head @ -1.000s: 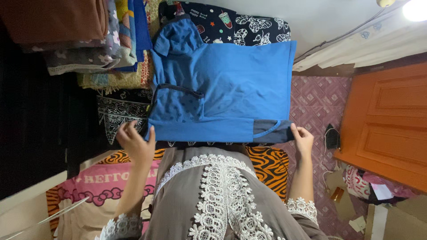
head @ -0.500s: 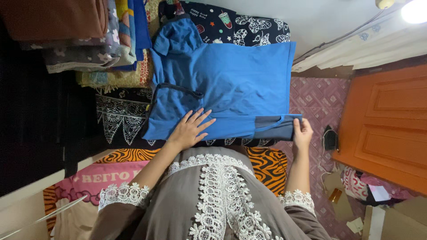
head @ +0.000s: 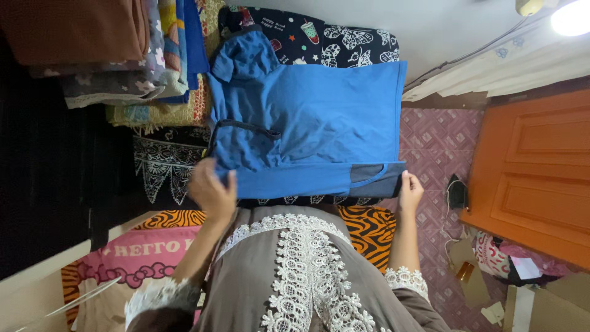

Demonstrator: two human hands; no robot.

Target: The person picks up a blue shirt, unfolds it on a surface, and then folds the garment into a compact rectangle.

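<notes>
Small bedroom, orange door (head: 541,178) on the right, stacked fabrics (head: 110,55) upper left. Blue hooded garment (head: 319,123) lies mid-frame; left hand (head: 212,190) and right hand (head: 410,192) each pinch a corner of its near hem.

Home bedroom: bedding (head: 319,40); folded blankets (head: 104,55)

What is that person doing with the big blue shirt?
A person in a brown top with white lace is working on a blue garment spread flat on a dark patterned cloth. The left hand grips the near left corner of the garment's folded lower edge, and the right hand holds the near right corner, where a grey patch shows. A stack of folded fabrics sits to the left, and an orange door stands to the right.
</notes>
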